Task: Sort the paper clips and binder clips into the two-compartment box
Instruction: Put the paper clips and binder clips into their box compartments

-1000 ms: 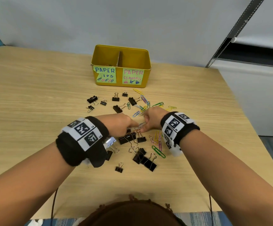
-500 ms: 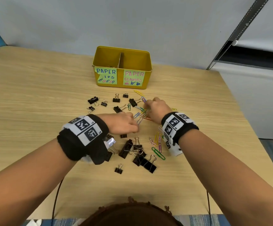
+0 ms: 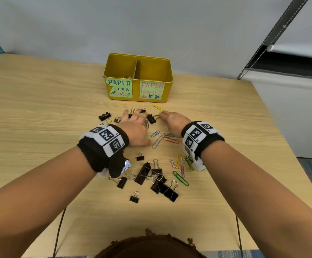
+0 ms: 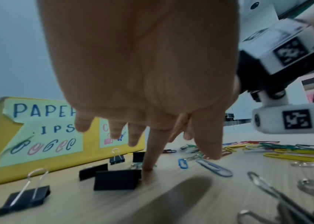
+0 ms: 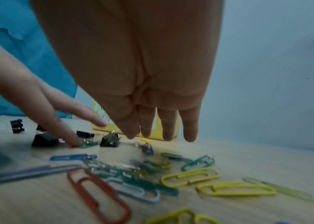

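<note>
The yellow two-compartment box stands at the back, with a few paper clips in its left half. My left hand is spread over small black binder clips; its index fingertip presses the table on a green paper clip, beside a black binder clip. My right hand hangs with straight fingers just above another black binder clip and holds nothing. Coloured paper clips lie between my wrists.
A pile of larger black binder clips and more coloured paper clips lie nearer to me on the wooden table. A yellow paper clip lies before the box. The table's right edge is close.
Both hands have moved away from me, toward the box. The left hand's fingers have spread out from curled. The right hand has left the paper clip heap for the far binder clip.
</note>
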